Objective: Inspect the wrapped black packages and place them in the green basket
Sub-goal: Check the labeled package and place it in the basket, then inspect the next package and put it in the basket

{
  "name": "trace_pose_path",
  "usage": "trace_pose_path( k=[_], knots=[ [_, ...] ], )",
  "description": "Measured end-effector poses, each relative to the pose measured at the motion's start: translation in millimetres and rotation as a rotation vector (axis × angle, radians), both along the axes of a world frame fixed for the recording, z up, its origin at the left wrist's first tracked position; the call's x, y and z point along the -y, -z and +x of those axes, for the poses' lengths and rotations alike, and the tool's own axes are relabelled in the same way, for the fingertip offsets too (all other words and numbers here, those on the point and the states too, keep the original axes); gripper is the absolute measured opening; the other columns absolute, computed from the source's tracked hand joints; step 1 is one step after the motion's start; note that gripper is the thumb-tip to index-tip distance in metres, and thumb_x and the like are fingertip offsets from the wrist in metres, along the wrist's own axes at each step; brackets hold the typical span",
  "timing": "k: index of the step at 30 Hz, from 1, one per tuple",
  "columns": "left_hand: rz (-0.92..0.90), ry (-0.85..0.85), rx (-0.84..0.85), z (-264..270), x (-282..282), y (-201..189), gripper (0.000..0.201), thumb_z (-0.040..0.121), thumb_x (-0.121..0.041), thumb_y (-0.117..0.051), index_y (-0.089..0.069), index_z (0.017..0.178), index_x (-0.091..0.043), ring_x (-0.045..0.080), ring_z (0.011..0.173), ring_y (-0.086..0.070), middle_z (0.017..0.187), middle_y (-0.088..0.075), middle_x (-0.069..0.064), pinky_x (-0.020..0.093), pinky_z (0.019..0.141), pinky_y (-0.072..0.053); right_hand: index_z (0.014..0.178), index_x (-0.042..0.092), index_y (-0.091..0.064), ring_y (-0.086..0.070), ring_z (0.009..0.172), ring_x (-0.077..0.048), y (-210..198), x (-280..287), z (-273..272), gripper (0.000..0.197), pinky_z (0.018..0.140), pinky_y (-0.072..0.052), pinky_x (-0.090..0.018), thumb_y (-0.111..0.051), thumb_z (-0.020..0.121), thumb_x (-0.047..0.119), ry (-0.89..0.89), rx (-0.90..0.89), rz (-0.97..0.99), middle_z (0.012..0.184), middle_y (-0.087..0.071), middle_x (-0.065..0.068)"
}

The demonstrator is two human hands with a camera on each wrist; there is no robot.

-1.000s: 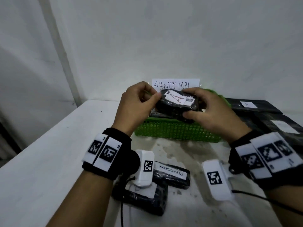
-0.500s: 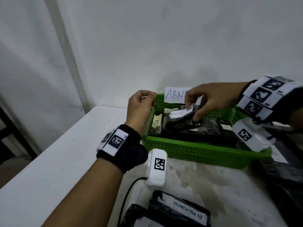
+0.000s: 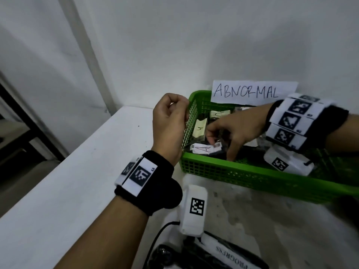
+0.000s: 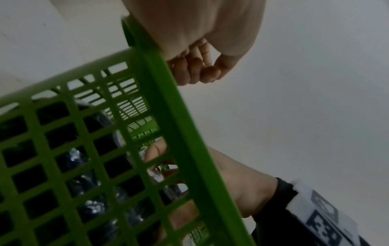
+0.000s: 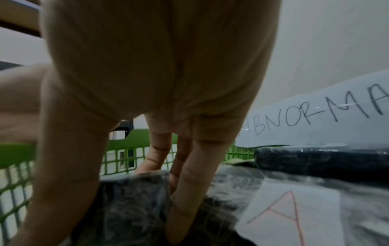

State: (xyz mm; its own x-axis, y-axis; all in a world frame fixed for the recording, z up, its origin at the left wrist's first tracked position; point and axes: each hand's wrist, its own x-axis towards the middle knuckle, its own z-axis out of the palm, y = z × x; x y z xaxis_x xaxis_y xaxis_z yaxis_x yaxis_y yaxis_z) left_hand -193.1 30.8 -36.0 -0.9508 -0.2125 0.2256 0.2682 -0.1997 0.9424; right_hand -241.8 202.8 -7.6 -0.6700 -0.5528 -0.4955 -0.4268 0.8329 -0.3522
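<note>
Rests right grip on wrapped black package inside green basket, cannot tell whether clasping; curls left grip empty alongside.

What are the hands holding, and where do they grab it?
Right hand pinches the black package's end by its A label; left hand holds nothing.

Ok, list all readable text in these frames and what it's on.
"ABNORMAL": paper sign at back of green basket
"A": white label on black package under right hand
"A": cream label, another package in basket
"PROGRESS": strip label on near package, start cut off
Barcodes, wristband print: too small.
</note>
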Motion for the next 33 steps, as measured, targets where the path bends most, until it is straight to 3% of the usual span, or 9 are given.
trace_pose_path(
  k=[5, 8, 15, 18, 21, 23, 25, 28, 33],
  knots=[
    [-0.121, 0.024, 0.032, -2.3, -1.5, -0.7, 0.027, 0.093, -0.005, -0.047, -0.047, 0.068, -0.016, 0.006, 0.044, -0.032, 0.054, -0.042, -0.003, 0.021, 0.044, -0.027, 0.113, 0.032, -0.053, -0.064, 0.089, -0.017, -0.4, -0.7, 5.7, 0.056, 0.078, -0.055, -0.036, -0.087, 0.074, 0.012, -0.098, 0.037, 0.029, 0.113, -0.062, -0.001],
    [-0.144, 0.062, 0.02, -2.0, -3.3, -6.3, 0.028, 0.093, -0.003, -0.043, -0.044, 0.066, -0.014, 0.005, 0.042, -0.032, 0.056, -0.042, 0.001, 0.019, 0.044, -0.029, 0.116, 0.031, -0.056, -0.059, 0.073, 0.003, -6.4, -2.9, 3.1, 0.056, 0.067, -0.051, -0.023, -0.086, 0.075, 0.009, -0.12, 0.063, 0.027, 0.102, -0.063, 0.005],
    [-0.159, 0.022, 0.03, -0.1, -3.1, -1.6, 0.032, 0.092, -0.002, -0.046, -0.043, 0.064, -0.015, 0.006, 0.044, -0.033, 0.053, -0.043, -0.001, 0.02, 0.043, -0.028, 0.102, 0.029, -0.06, -0.053, 0.066, 0.0, 12.5, 4.1, -0.2, 0.04, 0.06, -0.042, -0.011, -0.087, 0.075, 0.02, -0.158, -0.074, -0.036, 0.098, -0.066, -0.004],
    [-0.215, 0.007, 0.017, 0.8, -3.1, -0.8, 0.03, 0.089, -0.004, -0.048, -0.043, 0.062, -0.017, 0.008, 0.045, -0.034, 0.052, -0.045, -0.003, 0.021, 0.043, -0.027, 0.107, 0.027, -0.063, -0.056, 0.064, 0.005, 4.7, 1.7, 3.7, 0.042, 0.061, -0.045, -0.011, -0.088, 0.075, 0.019, -0.119, -0.044, -0.027, 0.094, -0.068, 0.006],
    [-0.285, 0.016, 0.021, 4.0, -4.6, -0.1, 0.027, 0.087, -0.007, -0.05, -0.044, 0.062, -0.017, 0.01, 0.047, -0.036, 0.05, -0.046, -0.005, 0.021, 0.043, -0.028, 0.111, 0.027, -0.068, -0.063, 0.073, 0.0, -16.6, -7.8, 9.5, 0.042, 0.079, -0.056, -0.031, -0.088, 0.075, 0.02, -0.045, 0.03, -0.013, 0.086, -0.071, 0.021],
    [-0.285, 0.019, 0.035, 6.9, -4.5, -2.4, 0.026, 0.087, -0.006, -0.05, -0.044, 0.063, -0.016, 0.011, 0.047, -0.036, 0.051, -0.046, -0.004, 0.021, 0.042, -0.027, 0.105, 0.034, -0.071, -0.067, 0.085, -0.016, -37.2, -15.8, 15.0, 0.035, 0.084, -0.055, -0.042, -0.088, 0.074, 0.031, -0.004, -0.072, -0.034, 0.101, -0.072, 0.01],
    [-0.259, 0.037, 0.066, 8.8, -3.3, -7.5, 0.026, 0.087, -0.005, -0.049, -0.045, 0.063, -0.016, 0.011, 0.046, -0.034, 0.05, -0.047, -0.003, 0.021, 0.043, -0.026, 0.101, 0.034, -0.071, -0.068, 0.09, -0.018, -61.2, -24.1, 26.5, 0.024, 0.085, -0.054, -0.036, -0.082, 0.081, 0.035, 0.043, -0.209, -0.042, 0.11, -0.071, 0.007],
    [-0.181, 0.094, 0.129, 14.9, -2.0, -22.5, 0.023, 0.089, -0.007, -0.046, -0.046, 0.067, -0.013, 0.01, 0.042, -0.032, 0.05, -0.049, -0.004, 0.023, 0.044, -0.025, 0.098, 0.033, -0.069, -0.07, 0.091, -0.023, -91.5, -35.9, 57.4, 0.012, 0.081, -0.053, -0.036, -0.072, 0.088, 0.038, 0.078, -0.37, -0.067, 0.102, -0.071, 0.014],
    [-0.127, 0.127, 0.14, 50.5, 5.2, -40.0, 0.02, 0.09, -0.01, -0.046, -0.048, 0.07, -0.014, 0.01, 0.044, -0.036, 0.055, -0.051, -0.003, 0.024, 0.046, -0.028, 0.092, 0.034, -0.068, -0.067, 0.077, -0.005, -95.9, -26.4, 137.8, 0.03, 0.068, -0.046, -0.017, -0.061, 0.078, 0.059, 0.094, -0.409, -0.211, 0.087, -0.072, 0.017]
  ],
)
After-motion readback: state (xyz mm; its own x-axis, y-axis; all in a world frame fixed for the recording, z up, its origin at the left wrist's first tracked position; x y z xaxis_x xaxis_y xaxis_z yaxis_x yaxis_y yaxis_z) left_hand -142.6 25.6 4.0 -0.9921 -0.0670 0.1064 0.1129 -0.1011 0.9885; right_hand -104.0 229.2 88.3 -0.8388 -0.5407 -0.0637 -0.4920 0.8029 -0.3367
